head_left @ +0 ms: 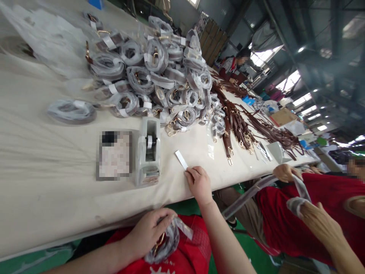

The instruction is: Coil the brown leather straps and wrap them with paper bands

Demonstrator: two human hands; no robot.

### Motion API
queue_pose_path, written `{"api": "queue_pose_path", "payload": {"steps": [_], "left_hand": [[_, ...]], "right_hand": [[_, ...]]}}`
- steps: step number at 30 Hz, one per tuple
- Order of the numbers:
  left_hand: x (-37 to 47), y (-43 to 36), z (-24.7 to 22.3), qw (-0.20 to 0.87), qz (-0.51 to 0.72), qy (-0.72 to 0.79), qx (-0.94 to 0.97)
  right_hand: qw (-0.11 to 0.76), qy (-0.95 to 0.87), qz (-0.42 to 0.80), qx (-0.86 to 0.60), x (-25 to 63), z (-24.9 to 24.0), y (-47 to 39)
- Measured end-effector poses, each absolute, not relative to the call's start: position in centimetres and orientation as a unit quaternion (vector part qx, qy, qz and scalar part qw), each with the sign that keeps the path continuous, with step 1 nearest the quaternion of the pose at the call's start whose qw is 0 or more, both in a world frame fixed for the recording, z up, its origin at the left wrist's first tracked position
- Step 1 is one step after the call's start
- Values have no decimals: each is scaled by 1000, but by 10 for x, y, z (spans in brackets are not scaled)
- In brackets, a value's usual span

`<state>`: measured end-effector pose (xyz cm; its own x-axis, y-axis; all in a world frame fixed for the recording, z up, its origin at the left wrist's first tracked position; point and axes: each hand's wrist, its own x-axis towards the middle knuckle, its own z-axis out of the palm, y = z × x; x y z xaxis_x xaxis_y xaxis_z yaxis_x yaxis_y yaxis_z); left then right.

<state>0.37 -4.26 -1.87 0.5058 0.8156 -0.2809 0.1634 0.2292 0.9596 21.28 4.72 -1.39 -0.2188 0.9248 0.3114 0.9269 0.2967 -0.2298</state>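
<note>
My left hand is wrapped round a coiled strap in clear plastic, held close to my red top; a gold clasp shows inside the coil. On the table edge, my right hand pinches the lower end of a white paper strip with thumb and fingertips. Left of that hand stands a grey tape dispenser with a roll in it.
Many wrapped coils are heaped behind the dispenser, and one coil lies apart at left. Brown straps spread to the right. A person in red sits close at my right, handling a wrapped strap. Another person is farther back.
</note>
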Motion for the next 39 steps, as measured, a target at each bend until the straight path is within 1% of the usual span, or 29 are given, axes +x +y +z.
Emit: {"api": "queue_pose_path", "payload": {"steps": [8,17,26,39], "left_hand": [[1,-46,-15,655,266,433,559],[0,-48,-14,646,273,432,566],[-1,-50,-15,628,279,427,588],[-3,-53,-17,607,299,432,595]], "right_hand": [[206,-774,-19,-599,211,-19,47],[192,-790,-16,-582,214,-15,49],[174,-789,-41,-588,208,-11,49],[201,-778,-32,-595,210,-12,50]]}}
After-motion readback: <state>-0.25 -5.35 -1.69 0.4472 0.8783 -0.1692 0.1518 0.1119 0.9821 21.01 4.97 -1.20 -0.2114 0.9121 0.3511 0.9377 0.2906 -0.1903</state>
